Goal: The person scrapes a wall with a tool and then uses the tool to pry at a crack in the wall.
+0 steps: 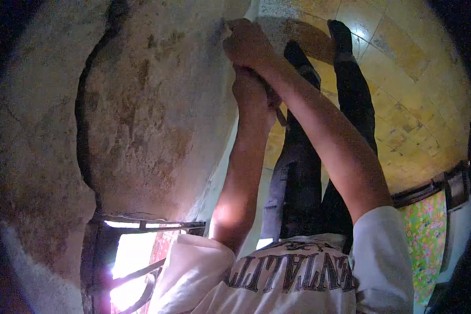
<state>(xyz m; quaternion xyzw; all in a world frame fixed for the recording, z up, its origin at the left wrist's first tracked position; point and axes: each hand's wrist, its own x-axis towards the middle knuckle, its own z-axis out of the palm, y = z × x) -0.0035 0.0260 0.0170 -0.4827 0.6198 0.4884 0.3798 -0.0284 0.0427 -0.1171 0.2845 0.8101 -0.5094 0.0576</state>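
My right hand [247, 44] is closed in a fist beside the stained wall [136, 104], its forearm crossing in front of my body. Whatever it grips is hidden, though a small dark spot shows at its fingertips. Just below it, my left hand [252, 89] is closed too, with its fingers curled away from view. From under the left hand juts the end of a thin dark stick-like piece [282, 117]; its kind does not show. The two hands nearly touch or overlap.
A dark line [81, 104], a cable or crack, runs down the wall. Bright light enters a barred window [133, 261] at lower left. My dark-trousered legs [301, 183] stand on yellow floor tiles [403, 125]. A floral cloth [429, 235] hangs at the right.
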